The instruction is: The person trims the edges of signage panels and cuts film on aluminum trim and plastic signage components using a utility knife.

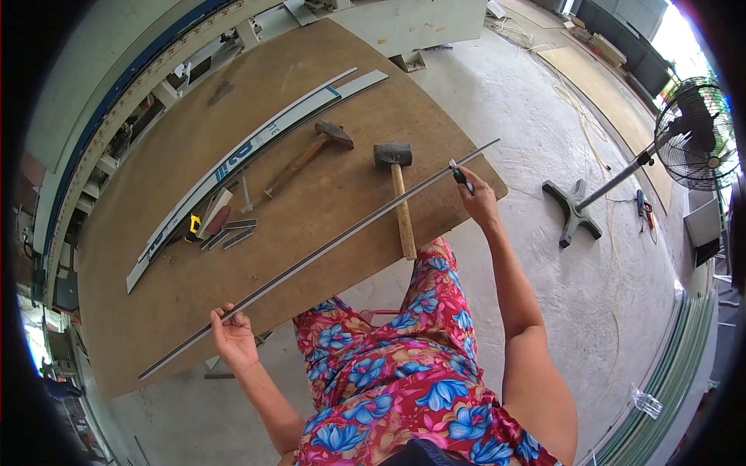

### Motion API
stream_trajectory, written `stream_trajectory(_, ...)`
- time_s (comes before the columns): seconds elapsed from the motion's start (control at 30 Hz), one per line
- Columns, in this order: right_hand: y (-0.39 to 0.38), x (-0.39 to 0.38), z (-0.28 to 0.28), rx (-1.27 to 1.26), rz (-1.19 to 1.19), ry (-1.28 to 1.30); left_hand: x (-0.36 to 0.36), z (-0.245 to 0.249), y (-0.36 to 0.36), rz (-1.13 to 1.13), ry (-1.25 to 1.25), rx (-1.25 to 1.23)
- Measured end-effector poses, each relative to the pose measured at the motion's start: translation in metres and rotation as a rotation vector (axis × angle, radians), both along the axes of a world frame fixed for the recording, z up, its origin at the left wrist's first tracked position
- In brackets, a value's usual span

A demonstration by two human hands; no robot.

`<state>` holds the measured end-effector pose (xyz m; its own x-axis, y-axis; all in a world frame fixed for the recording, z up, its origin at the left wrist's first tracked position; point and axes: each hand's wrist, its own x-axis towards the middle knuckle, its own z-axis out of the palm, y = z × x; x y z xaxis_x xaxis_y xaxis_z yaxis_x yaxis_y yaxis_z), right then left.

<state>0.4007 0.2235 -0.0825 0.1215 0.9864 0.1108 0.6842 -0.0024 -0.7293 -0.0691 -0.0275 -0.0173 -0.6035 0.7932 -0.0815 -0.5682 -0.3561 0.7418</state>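
Note:
A long thin grey strip [326, 250] runs diagonally over the brown table [311, 46], crossing the handle of a black-headed mallet [393, 155]. My left hand [235, 339] pinches the strip towards its lower left end. In my right hand [479, 196] is a small dark tool [461, 180] with a light tip, which is at the strip near its upper right end. What the tip does to the strip is too small to tell. A hammer [299, 161] with a wooden handle lies farther back on the table.
Long white strips with blue print [233, 167] lie across the table. Short metal pieces [229, 234] and a yellow item [193, 228] lie left of the hammer. A fan [695, 136] stands on the floor at right, near loose cables and stacked green-edged sheets [660, 396].

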Motion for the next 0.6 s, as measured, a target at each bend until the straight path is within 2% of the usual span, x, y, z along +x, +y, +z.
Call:
stream_trajectory(0.2,0.031,0.031,-0.011,-0.004,-0.097,-0.079,-0.007,-0.002,0.001,0.007,-0.018,-0.027)
stream_trajectory(0.47,0.079,0.08,-0.025,-0.162,-0.245,-0.164,-0.014,-0.005,0.002,0.006,-0.013,-0.026)
stream_trajectory(0.6,0.088,0.084,-0.016,-0.146,-0.414,-0.123,-0.034,-0.007,-0.007,-0.066,-0.05,0.063)
